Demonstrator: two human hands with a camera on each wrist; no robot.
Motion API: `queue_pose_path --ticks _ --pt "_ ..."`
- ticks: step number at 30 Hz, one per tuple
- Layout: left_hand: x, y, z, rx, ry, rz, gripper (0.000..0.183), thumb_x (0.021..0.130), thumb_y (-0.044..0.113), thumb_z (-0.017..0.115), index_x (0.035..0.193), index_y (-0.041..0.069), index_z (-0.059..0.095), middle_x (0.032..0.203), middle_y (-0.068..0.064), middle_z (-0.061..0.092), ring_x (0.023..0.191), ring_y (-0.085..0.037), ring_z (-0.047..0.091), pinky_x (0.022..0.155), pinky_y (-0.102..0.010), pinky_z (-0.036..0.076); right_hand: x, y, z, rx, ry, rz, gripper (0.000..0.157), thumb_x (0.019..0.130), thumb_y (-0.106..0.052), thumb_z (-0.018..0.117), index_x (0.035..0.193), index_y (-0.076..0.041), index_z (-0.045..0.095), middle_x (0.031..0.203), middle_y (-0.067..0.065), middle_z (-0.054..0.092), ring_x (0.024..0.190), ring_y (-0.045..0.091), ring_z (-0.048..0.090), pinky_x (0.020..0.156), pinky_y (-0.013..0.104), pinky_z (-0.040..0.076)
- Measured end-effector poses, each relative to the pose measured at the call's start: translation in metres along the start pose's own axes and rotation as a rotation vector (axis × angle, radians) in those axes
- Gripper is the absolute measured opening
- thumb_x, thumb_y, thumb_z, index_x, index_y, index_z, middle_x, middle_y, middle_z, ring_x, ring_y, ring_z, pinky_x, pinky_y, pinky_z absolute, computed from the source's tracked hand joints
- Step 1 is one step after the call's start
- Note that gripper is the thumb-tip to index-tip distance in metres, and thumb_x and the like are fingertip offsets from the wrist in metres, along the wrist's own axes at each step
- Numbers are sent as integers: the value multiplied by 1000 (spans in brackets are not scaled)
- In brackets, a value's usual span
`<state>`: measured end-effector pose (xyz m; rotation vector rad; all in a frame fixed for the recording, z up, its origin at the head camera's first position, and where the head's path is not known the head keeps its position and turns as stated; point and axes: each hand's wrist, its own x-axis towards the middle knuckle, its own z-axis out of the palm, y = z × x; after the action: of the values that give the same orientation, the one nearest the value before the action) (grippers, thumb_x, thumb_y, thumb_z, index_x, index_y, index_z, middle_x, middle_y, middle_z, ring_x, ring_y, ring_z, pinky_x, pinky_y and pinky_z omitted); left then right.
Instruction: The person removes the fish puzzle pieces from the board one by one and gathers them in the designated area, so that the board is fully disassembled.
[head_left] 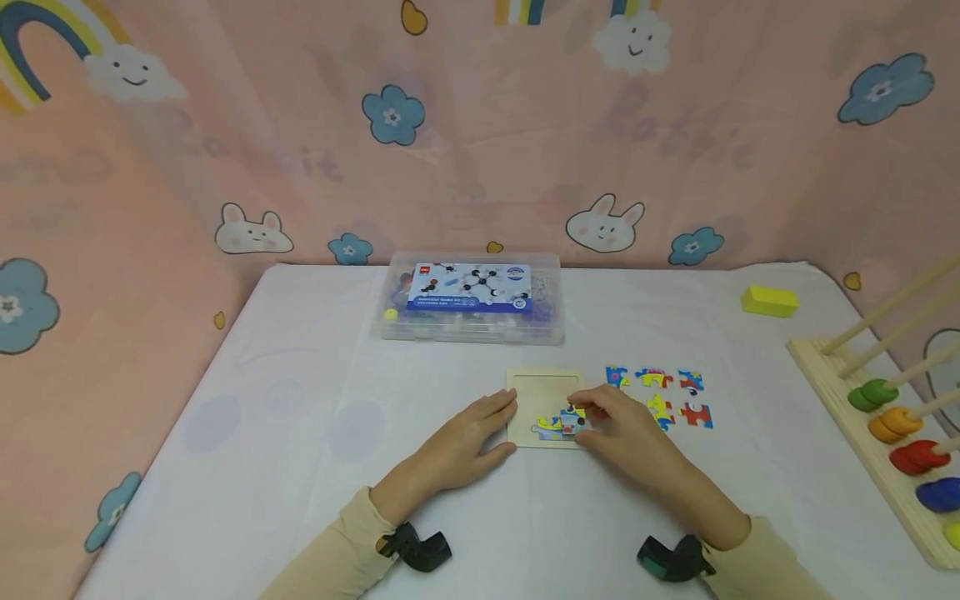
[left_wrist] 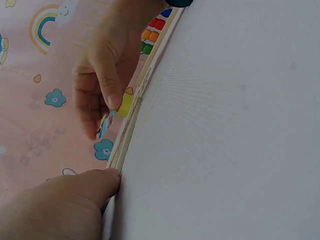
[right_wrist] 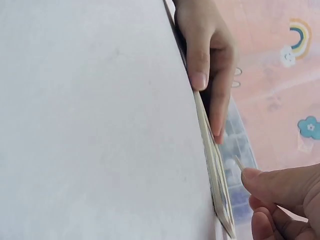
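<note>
A pale wooden puzzle board [head_left: 540, 395] lies on the white table. Several joined pieces [head_left: 547, 429] fill part of its lower area. My left hand [head_left: 465, 442] rests at the board's left edge, its fingers fairly straight. My right hand [head_left: 633, 437] pinches a colourful puzzle piece [left_wrist: 105, 125] between thumb and fingers over the board's lower right. In the left wrist view the piece is held tilted, above the board; in the right wrist view only its thin edge shows. Loose jigsaw pieces [head_left: 697, 415] lie in two rows to the right, partly hidden by my right hand.
Behind the board stands a clear plastic case [head_left: 468, 327] with a molecular model label. A yellow block [head_left: 770, 302] sits at the back right. Along the right side is a wooden bead rack [head_left: 847, 400] with slanting rods and coloured beads. A patterned pink cloth [head_left: 480, 183] hangs behind.
</note>
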<state>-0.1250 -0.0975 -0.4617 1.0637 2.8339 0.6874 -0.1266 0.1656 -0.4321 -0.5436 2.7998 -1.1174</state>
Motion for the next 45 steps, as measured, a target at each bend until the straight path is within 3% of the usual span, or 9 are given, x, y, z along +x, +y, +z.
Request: queue_pose_path --ticks 4,13,34,41,45 --pt "0 2 -2 -2 -4 -4 59 96 34 54 143 2 39 154 -6 30 143 -19 28 117 -33 26 -12 12 -16 -26 11 33 39 82 -14 72 119 -15 63 107 -4 61 95 11 52 82 26 51" --pt "0 2 -1 -9 -12 -10 59 96 34 54 144 2 38 155 -6 29 143 -19 27 117 -33 25 -33 35 -35 -32 8 6 38 81 -15 75 116 -10 63 106 -2 61 90 6 53 80 11 50" --pt "-1 3 -2 -15 -3 7 59 96 32 55 143 1 39 154 -9 30 142 -22 29 117 -36 27 -41 46 -31 -77 8 3 38 79 -16 76 116 -11 65 93 -4 54 80 5 44 64 16 45" --pt "0 4 -4 -23 -10 -9 59 96 32 56 143 2 39 154 -8 30 143 -20 27 117 -34 25 -43 45 -30 -62 20 -3 39 79 -16 76 116 -11 64 103 -3 59 85 4 49 72 14 48" --pt "-1 4 -4 -25 -10 -12 59 96 33 56 143 2 39 154 -7 30 143 -19 27 117 -34 26 -43 45 -29 -51 57 -23 39 79 -18 77 115 -12 65 107 -3 61 91 2 52 80 6 44"
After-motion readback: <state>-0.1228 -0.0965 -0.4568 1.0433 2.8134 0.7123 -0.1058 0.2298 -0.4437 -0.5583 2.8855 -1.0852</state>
